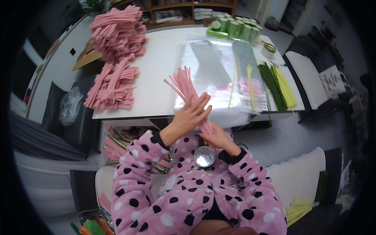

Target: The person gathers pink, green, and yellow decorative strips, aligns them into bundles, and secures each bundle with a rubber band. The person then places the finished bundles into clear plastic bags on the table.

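A bundle of pink fuzzy stems [183, 80], seemingly chenille pipe cleaners, slants up over the front edge of the table, its far ends fanned out. My right hand [218, 136] is closed around the lower end. Across the middle of the bundle lies my left hand [191, 113], fingers straight and spread, touching the stems; its thumb is hidden. Beneath the bundle, clear plastic sheets or bags [205, 55] cover part of the white table [158, 44] and overhang its edge. Below my right hand, a round silvery object [204, 156] sits at my lap.
Pink stem bundles [117, 32] are heaped at the table's left. Green-and-white rolls [235, 28], a roll of tape [268, 50], dark green stems [273, 86] and yellow stems [286, 88] lie to the right. More pink bundles [113, 149] rest below the table. White chairs [308, 79] stand around.
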A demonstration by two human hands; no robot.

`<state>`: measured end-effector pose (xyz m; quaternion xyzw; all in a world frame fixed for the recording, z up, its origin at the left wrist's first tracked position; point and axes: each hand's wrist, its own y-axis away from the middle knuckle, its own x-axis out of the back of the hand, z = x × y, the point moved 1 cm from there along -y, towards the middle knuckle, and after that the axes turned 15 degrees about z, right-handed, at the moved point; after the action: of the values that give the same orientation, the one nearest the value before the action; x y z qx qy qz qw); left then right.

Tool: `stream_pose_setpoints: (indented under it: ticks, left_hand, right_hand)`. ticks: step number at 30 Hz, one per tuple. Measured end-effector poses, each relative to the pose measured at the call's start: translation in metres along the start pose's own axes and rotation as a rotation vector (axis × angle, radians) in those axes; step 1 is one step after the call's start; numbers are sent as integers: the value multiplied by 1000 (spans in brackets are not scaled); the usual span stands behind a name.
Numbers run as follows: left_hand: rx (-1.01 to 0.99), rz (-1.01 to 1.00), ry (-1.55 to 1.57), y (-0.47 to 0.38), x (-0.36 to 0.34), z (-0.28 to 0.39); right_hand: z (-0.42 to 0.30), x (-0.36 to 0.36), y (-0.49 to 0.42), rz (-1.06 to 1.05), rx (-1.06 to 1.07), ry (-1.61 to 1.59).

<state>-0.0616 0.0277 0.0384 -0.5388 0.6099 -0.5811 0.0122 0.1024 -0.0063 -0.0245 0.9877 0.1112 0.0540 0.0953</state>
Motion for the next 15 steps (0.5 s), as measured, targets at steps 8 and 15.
stream_pose_setpoints:
  ticks: [8,15]
  left_hand:
    - [1528,494,1437,33,-8,44]
    - [1794,372,1666,11,-47,57]
  right_hand:
    - [13,17,24,232,133,-87]
    - [21,8,36,203,266,204]
